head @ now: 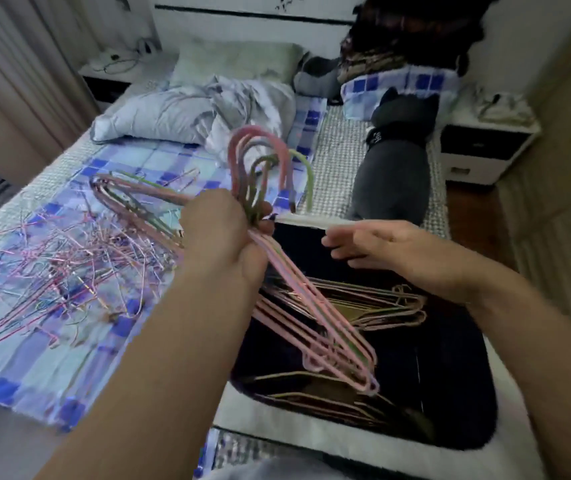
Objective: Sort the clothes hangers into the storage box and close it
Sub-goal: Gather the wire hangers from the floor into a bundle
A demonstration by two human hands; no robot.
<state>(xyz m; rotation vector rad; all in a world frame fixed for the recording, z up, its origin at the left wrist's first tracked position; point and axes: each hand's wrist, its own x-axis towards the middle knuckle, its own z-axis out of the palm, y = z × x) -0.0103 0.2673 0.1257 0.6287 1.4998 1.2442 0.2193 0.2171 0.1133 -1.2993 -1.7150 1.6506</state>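
My left hand (221, 237) grips a bundle of pink and green hangers (315, 327) at their necks, hooks pointing up, over the open storage box (457, 375). The box is dark inside with a white rim and sits on the bed's near right. Several hangers (377, 306) lie in it. My right hand (381, 247) hovers over the box's far edge with fingers loosely extended, holding nothing. A tangled pile of thin wire hangers (62, 268) lies on the blue checked sheet to the left.
A crumpled grey duvet (190, 112) and pillow lie at the head of the bed. A dark grey plush toy (395, 168) lies beyond the box. White nightstands (481, 150) stand at both sides, and a curtain hangs at left.
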